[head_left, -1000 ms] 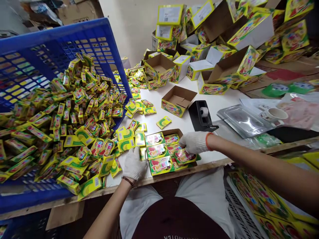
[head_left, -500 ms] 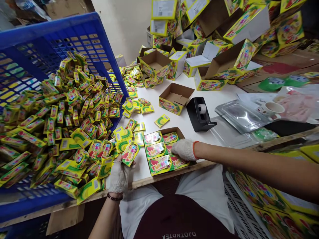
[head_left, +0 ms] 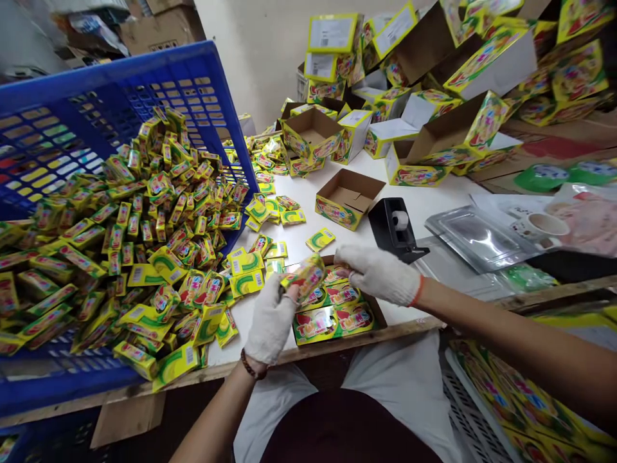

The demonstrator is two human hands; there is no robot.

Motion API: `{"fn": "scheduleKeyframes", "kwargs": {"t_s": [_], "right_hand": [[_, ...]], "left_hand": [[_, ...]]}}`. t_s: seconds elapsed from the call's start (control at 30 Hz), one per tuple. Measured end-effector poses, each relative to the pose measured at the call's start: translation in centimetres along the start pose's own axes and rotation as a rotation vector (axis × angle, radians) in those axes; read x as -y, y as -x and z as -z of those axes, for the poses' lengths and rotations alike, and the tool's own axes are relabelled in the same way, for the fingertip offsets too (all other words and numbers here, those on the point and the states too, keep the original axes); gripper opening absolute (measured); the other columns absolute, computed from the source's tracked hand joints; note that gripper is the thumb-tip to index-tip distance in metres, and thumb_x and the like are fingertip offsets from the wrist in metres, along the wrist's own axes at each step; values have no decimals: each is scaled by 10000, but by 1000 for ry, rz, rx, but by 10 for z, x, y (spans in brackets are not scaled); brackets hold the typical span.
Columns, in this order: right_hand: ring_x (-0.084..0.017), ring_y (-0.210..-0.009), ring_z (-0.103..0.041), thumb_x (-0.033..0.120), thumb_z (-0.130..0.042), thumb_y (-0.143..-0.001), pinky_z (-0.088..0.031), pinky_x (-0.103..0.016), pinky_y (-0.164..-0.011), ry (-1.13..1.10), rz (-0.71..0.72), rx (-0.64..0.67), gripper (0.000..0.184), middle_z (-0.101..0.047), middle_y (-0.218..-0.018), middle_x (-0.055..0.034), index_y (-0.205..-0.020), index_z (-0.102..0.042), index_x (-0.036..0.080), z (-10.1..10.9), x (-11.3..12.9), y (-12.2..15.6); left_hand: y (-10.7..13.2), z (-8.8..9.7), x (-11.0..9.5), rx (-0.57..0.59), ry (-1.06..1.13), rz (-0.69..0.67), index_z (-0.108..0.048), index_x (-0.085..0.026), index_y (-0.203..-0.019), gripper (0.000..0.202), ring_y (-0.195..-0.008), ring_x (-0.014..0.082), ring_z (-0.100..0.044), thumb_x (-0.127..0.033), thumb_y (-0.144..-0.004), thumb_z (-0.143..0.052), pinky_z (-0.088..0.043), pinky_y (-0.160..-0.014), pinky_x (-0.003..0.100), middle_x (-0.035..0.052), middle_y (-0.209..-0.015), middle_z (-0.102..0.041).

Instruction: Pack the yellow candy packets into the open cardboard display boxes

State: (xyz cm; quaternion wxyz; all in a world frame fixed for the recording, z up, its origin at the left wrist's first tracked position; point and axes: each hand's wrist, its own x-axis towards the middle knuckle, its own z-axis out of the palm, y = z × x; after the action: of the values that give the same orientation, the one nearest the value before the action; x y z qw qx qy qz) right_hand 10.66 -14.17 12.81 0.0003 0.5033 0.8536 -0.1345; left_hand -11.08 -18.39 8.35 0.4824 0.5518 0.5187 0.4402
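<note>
My left hand [head_left: 270, 321], in a white knitted glove with bare fingertips, is closed on a small yellow-green candy box [head_left: 306, 276]. It holds this tilted above the left side of a shallow cardboard display carton [head_left: 380, 314]. Rows of similar candy boxes [head_left: 332, 321] lie flat inside the carton, partly covered by my hands. Over the carton's far right corner hovers my right hand [head_left: 380, 273], gloved as well, its fingers bent but apart, with nothing seen in them. A single candy box [head_left: 321, 239] lies on the white table just beyond.
A blue plastic crate [head_left: 216, 83] heaped with candy boxes [head_left: 159, 225] fills the left. Behind the carton stand an open carton [head_left: 349, 199] and a black tape dispenser [head_left: 393, 228]. Clear plastic trays [head_left: 482, 238] and a cup [head_left: 544, 225] lie right; piled cartons [head_left: 434, 128] occupy the back.
My left hand has moved right and up, bringing its candy box over the carton. My right hand has lifted off the boxes inside and drawn slightly back to the upper right.
</note>
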Motion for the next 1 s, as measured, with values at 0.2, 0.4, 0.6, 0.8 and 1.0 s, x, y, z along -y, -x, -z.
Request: {"fn": "scheduleKeyframes", "kwargs": {"t_s": [0.2, 0.4, 0.6, 0.8, 1.0], "right_hand": [[-225, -843, -617, 131, -534, -839, -411, -317, -720, 107, 206, 122, 253, -713, -926, -98, -1010, -712, 189, 21, -4, -6], [-204, -822, -655, 148, -575, -792, -370, -274, -627, 70, -49, 496, 340, -743, -989, -59, -1080, -737, 230, 5, -30, -34], [-211, -763, -664, 124, -607, -750, -402, -301, -679, 175, -4, 589, 352, -756, -913, -84, -1057, -764, 197, 13, -32, -53], [-249, -847, -689, 176, -635, -761, -463, -326, -724, 258, -47, 592, 326, -754, -951, -137, -1057, -766, 144, 0, -30, -59], [-298, -947, -701, 166, -769, -662, -501, -357, -812, 201, -58, 583, 400, -735, -995, -176, -1057, -746, 104, -40, -12, -61]], "left_hand": [[-2, -19, 0, 124, -511, -325, -624, -223, -1139, 241, -890, 190, -663, -297, -928, -534, -525, -817, 301, 46, -958, -713], [-37, 46, 36, 43, -1215, -211, -636, -183, -1015, 163, -1011, 277, -620, -233, -879, -558, -489, -877, 385, 126, -1068, -656], [-48, 85, 71, 79, -1606, -114, -573, -147, -1214, 431, -1152, 371, -526, -150, -783, -589, -434, -901, 473, 227, -1296, -558], [-54, 89, 71, 42, -1519, -146, -609, -141, -1182, 395, -1106, 375, -548, -226, -798, -581, -430, -882, 462, 203, -1170, -633], [-45, 91, 62, -218, -755, -57, -634, -174, -1063, 363, -949, 284, -616, -458, -842, -589, -463, -877, 397, 120, -1012, -684]]}}
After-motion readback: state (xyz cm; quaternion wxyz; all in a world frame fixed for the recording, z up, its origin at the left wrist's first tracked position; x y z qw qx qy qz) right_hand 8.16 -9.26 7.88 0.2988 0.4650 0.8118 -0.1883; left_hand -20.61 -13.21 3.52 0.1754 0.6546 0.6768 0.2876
